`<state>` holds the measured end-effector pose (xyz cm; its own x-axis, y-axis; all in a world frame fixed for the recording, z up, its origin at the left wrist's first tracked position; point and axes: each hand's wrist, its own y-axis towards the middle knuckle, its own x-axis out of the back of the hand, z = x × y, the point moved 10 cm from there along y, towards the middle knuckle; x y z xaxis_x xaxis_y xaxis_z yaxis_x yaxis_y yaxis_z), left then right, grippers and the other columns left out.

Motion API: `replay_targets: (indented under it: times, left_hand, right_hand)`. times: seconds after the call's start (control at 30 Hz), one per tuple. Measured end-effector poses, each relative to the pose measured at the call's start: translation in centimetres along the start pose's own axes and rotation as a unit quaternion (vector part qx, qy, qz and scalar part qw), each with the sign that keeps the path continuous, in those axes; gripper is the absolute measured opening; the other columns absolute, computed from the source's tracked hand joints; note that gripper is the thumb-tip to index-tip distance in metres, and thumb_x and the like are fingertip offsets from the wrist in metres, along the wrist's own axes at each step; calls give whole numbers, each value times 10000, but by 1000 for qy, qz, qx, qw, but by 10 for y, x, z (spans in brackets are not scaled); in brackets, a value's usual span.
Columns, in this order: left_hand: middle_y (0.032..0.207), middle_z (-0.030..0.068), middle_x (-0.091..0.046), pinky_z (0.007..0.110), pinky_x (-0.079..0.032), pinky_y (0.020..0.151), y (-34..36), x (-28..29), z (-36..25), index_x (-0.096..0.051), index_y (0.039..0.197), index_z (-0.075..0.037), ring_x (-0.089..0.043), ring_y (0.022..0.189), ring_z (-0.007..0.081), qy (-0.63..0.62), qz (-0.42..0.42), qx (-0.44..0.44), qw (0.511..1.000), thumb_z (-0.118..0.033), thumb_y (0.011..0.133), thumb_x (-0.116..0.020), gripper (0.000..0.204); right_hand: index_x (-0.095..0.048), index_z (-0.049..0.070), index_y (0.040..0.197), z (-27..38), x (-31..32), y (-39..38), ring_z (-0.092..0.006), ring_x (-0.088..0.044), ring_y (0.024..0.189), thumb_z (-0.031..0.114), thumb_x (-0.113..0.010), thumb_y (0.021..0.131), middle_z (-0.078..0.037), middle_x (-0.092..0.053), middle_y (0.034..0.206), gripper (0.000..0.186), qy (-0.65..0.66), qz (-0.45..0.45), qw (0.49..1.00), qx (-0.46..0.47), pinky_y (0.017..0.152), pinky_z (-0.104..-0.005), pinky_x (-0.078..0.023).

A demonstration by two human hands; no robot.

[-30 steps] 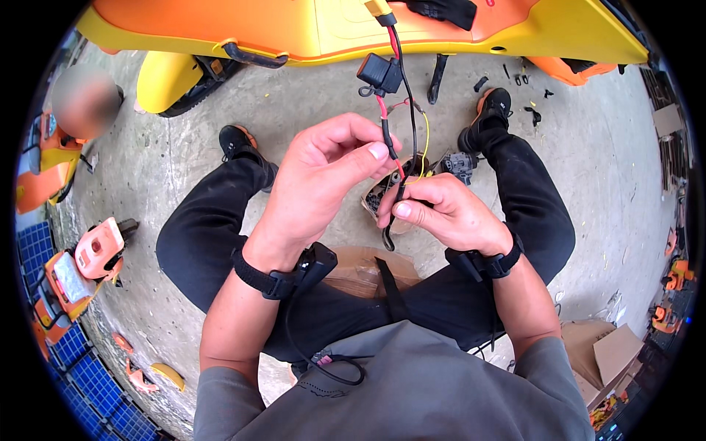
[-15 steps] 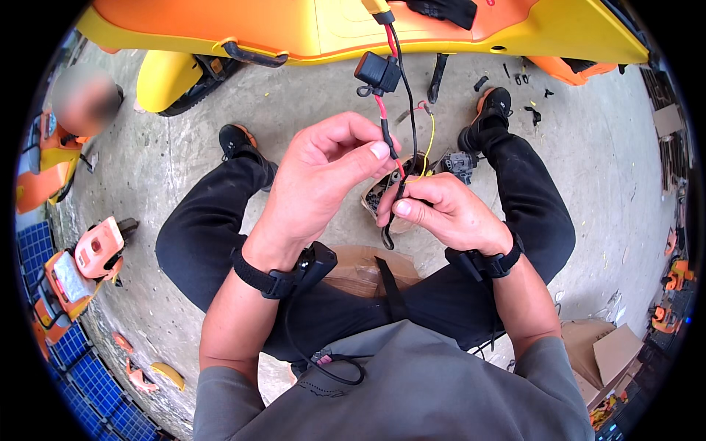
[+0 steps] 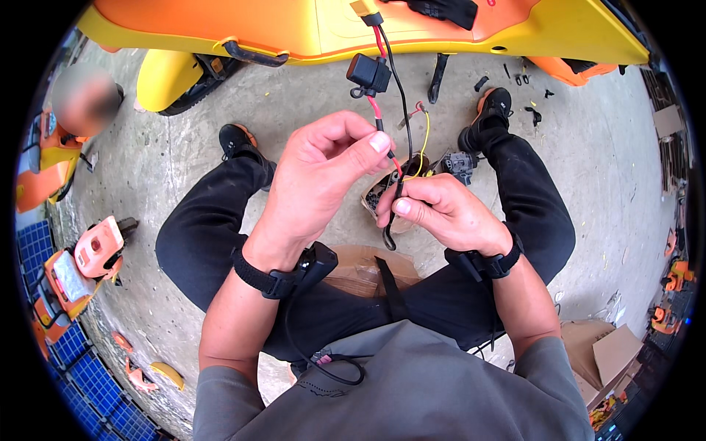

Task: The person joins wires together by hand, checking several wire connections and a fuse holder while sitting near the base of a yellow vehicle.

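Observation:
My left hand (image 3: 323, 173) is closed, thumb and forefinger pinching the red wire (image 3: 374, 108) at its black-sleeved stretch. Above it on that wire hangs a black fuse holder (image 3: 368, 75), with a yellow connector (image 3: 364, 9) at the top end. A thin black wire (image 3: 403, 95) runs down beside it from the same connector. My right hand (image 3: 445, 209) pinches the lower part, where red and black meet; a black looped end (image 3: 389, 238) hangs below its fingertips. Behind the fingers a thin yellow wire (image 3: 427, 136) curves up; where it ends below is hidden.
An orange and yellow machine body (image 3: 279, 33) spans the far side, black gloves (image 3: 445, 10) on it. On the floor between my feet lie an open box of parts (image 3: 371, 202) and a dark grey component (image 3: 460, 167). Cardboard (image 3: 618, 353) lies right; a person (image 3: 84, 99) is far left.
The fuse holder and yellow connector have swung slightly left, and the wire between my hands has shifted a little. My left thumb has moved slightly upward; my right hand has barely moved.

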<state>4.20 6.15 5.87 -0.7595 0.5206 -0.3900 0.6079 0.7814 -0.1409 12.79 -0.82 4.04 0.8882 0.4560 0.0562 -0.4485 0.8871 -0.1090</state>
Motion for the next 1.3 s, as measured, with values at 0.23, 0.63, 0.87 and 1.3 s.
replay_targets:
  times: [0.23, 0.63, 0.87, 1.3]
  left_hand:
    - [884, 22, -645, 253, -449, 766, -1, 5, -1, -636, 910, -52, -572, 787, 79, 26, -28, -1, 999, -119, 934, -623, 73]
    - [771, -10, -596, 239, -412, 734, 0, 12, -2, -615, 843, -61, -538, 754, 66, 32, -58, -4, 998, -124, 934, -622, 111]
    - [911, 48, -674, 258, -450, 782, 4, 15, 1, -656, 1052, -13, -589, 837, 106, 150, -37, 36, 987, -231, 973, -567, 248]
    - [1003, 41, -639, 309, -477, 835, 6, 46, -14, -562, 1267, -16, -617, 909, 146, -77, -148, -40, 985, -72, 928, -554, 343]
  right_hand:
    - [-630, -1, 992, -1, -1, 0, -146, -615, 834, 204, -494, 1013, -49, -672, 870, 247, 1, 4, 1000, -6, 772, -290, -482]
    - [-575, 21, 890, 3, 9, -1, -104, -558, 655, 216, -551, 989, -35, -617, 722, 220, 5, -71, 997, 20, 609, -266, -440]
    - [-564, 14, 842, 3, 12, -4, -126, -575, 676, 201, -531, 1000, -44, -621, 743, 246, 14, -81, 996, 30, 640, -282, -464]
    - [-562, 8, 833, 2, 7, -6, -100, -517, 640, 205, -497, 1014, -13, -575, 675, 276, 27, -56, 998, -2, 614, -266, -427]
